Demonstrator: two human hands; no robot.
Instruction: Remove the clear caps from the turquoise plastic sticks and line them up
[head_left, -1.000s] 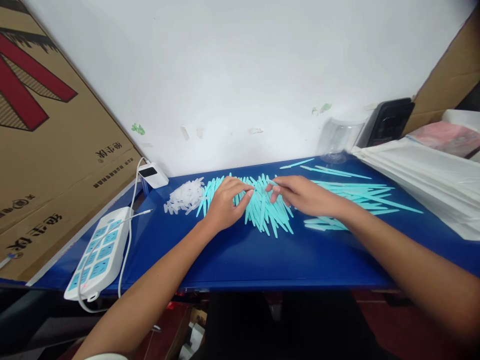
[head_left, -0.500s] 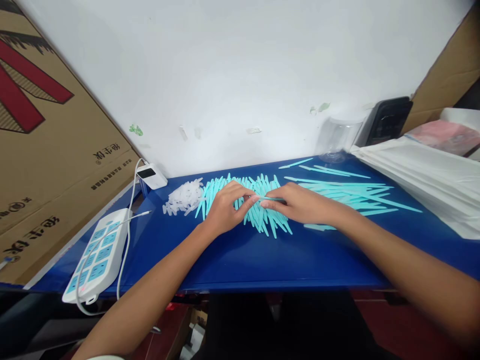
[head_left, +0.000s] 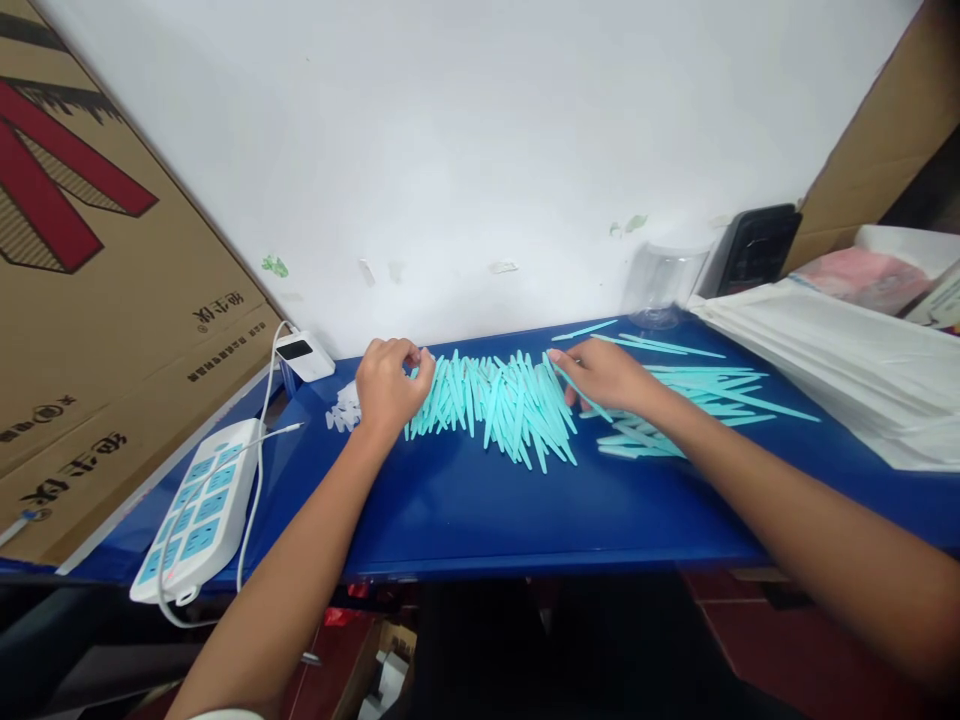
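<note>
right grip [head_left: 606, 375], 1: pinched 1 teal stick [head_left: 592, 403], held slanted. left grip [head_left: 391, 382], 1: curled inward; whether it pinched anything could not be told. white pieces [head_left: 345, 408]: just left of left grip. teal heap [head_left: 517, 405], 1: between both grips. judged risk: a loose pinch could have dropped the stick.

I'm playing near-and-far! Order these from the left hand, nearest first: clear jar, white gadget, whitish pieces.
From the left hand, head view:
1. Whitish pieces, just to its left.
2. White gadget, farther left, near the wall.
3. Clear jar, far right, near the wall.
</note>
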